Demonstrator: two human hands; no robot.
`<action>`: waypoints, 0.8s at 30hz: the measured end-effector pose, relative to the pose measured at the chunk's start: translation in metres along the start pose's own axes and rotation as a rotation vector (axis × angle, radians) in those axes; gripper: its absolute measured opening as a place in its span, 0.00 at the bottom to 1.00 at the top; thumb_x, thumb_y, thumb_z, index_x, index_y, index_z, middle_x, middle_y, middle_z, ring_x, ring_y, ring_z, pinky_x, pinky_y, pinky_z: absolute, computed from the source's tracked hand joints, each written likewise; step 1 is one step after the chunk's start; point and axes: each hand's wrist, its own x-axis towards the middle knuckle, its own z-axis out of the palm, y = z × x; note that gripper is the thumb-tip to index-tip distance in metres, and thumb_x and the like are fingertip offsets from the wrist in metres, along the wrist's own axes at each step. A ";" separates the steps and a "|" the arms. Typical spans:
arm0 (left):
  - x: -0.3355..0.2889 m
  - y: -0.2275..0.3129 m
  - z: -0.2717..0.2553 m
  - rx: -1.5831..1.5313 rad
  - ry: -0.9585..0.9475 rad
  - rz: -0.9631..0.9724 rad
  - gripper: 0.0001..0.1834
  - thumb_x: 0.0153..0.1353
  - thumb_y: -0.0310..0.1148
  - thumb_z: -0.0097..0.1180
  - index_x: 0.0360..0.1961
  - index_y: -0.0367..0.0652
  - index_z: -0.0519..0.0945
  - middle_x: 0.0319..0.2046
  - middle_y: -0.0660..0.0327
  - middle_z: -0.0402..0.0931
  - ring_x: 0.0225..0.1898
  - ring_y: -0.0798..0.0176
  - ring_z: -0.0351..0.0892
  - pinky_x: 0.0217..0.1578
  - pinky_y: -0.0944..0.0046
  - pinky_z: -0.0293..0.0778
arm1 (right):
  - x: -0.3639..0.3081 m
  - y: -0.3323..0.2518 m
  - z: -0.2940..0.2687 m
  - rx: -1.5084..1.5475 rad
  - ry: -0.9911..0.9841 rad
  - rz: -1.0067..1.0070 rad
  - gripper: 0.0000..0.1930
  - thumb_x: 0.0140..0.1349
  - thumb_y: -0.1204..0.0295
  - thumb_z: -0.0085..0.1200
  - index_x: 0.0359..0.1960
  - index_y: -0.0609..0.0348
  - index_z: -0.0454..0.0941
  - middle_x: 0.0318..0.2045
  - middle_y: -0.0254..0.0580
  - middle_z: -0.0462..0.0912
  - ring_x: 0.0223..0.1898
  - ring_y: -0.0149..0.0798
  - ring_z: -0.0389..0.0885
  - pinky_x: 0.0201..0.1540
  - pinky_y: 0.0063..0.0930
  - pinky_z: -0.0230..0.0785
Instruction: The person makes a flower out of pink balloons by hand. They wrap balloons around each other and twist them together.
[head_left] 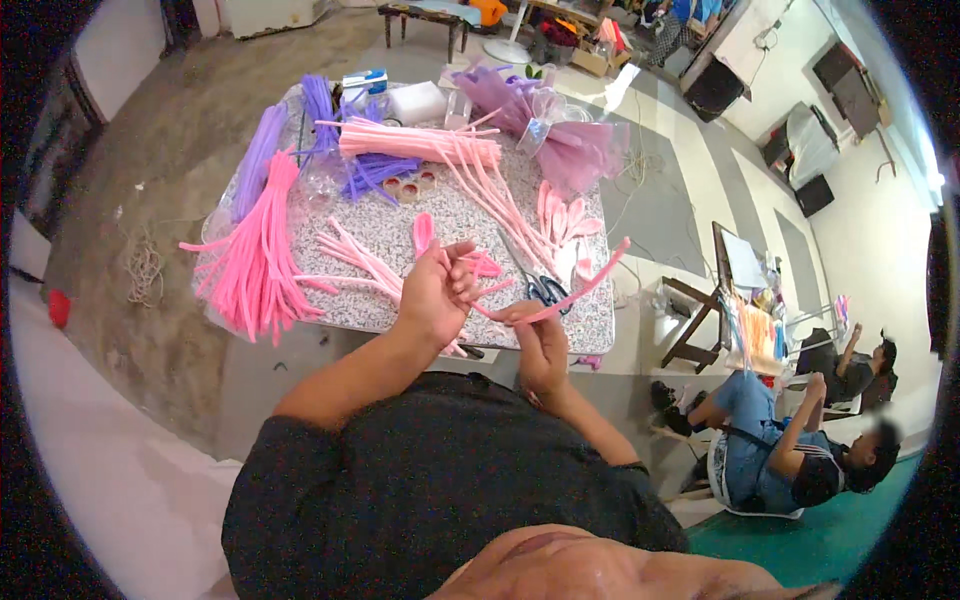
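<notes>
My left hand [440, 295] is closed, its fingers pinching a pink pipe cleaner [590, 284] just above the table's near edge. My right hand [540, 345] grips the same pipe cleaner between thumb and fingers, and its free end curves up to the right. A pink pipe-cleaner loop [424, 232] stands just beyond my left fingers; whether it joins the held piece I cannot tell. Scissors with dark handles [547, 291] lie just beyond my right hand. Several folded light-pink petal loops [566, 214] rest farther right, and loose pale-pink pipe cleaners [360, 255] lie left of my left hand.
On the speckled table [375, 212] are a bright pink bundle [262, 255], a light-pink bundle [415, 142], purple pipe cleaners [258, 165], tape rolls [408, 187] and a mauve wrapped bouquet [560, 135]. Seated people [790, 450] work at the right by another table [735, 270].
</notes>
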 end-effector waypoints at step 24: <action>-0.016 0.012 0.012 0.415 -0.151 0.010 0.11 0.61 0.33 0.49 0.41 0.38 0.73 0.39 0.54 0.77 0.42 0.56 0.77 0.46 0.57 0.74 | 0.004 -0.007 -0.001 -0.131 -0.125 0.326 0.11 0.62 0.72 0.43 0.28 0.66 0.76 0.21 0.39 0.75 0.22 0.31 0.73 0.29 0.24 0.64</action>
